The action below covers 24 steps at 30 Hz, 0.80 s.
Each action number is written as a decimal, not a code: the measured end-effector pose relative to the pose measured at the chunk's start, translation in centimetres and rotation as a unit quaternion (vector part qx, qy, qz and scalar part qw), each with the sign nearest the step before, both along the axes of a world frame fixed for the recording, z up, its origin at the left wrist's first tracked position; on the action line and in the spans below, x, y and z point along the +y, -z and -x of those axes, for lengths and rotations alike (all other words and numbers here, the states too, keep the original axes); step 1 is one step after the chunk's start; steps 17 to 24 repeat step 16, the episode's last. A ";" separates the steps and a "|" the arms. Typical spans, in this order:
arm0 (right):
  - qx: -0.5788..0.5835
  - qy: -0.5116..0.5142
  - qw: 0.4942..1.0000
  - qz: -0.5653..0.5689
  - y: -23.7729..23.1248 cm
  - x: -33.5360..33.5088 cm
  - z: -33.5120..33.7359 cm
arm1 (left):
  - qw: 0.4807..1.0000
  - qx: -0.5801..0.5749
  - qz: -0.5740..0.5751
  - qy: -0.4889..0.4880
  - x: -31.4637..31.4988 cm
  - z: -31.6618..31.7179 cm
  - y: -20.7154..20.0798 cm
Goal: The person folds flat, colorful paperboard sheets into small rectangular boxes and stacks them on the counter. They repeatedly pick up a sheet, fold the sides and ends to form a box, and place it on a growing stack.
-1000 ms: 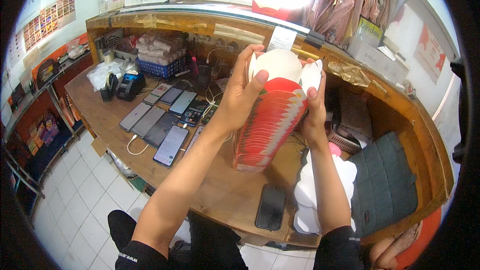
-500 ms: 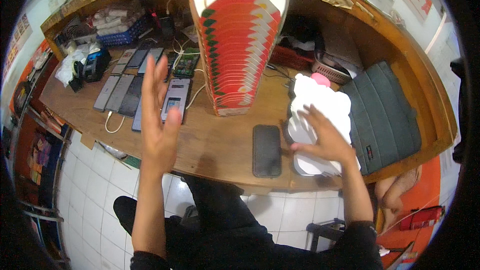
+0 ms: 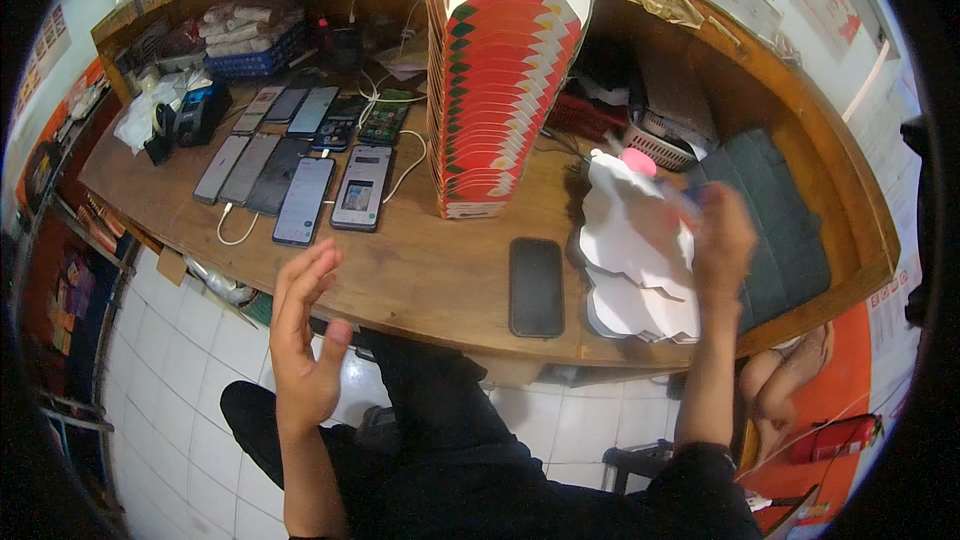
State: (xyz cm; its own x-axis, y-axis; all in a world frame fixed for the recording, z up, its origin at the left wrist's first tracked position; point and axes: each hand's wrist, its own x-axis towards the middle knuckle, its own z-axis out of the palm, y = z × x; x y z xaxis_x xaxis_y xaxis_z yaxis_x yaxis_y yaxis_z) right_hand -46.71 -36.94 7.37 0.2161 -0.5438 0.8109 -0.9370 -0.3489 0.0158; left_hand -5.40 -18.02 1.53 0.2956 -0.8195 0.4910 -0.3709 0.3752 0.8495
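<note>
My left hand [image 3: 305, 340] is raised in front of the desk's near edge, empty, its thumb apart from the fingers. My right hand [image 3: 725, 240] is at the right side of a pile of flat white die-cut carton sheets [image 3: 640, 305]. Motion smears its fingers, so whether they grip a sheet cannot be made out; a reddish blur shows beside them. Left of the pile lies a dark phone [image 3: 537, 287]. Beyond it rises a tall stack of nested red-and-white paper food boxes [image 3: 505, 90], with white flaps open at the top.
Several phones [image 3: 303, 202] lie in rows at the left of the wooden desk [image 3: 430, 270], with white cables among them. A blue basket [image 3: 245, 62] stands behind. On the right are a grey-green padded case [image 3: 765, 230] and a pink basket [image 3: 660, 145]. Another person's bare legs [image 3: 785, 380] show at lower right.
My left hand has dropped toward me and below the phones. My right hand has moved from the top of the white sheets to their right side, now blurred. The view has shifted slightly.
</note>
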 end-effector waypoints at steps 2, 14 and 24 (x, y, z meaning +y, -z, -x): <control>-0.080 -0.007 0.990 0.112 -5.3 3.7 -0.2 | 0.995 -0.094 0.023 -0.033 1.3 1.2 -1.7; -0.162 -0.391 0.881 -0.211 -6.2 10.6 -18.9 | 0.981 -0.025 -0.188 0.046 8.9 3.6 -7.2; -0.023 -0.430 0.898 -0.091 -3.2 11.7 -20.1 | 0.972 -0.028 -0.233 -0.012 10.4 2.0 -6.3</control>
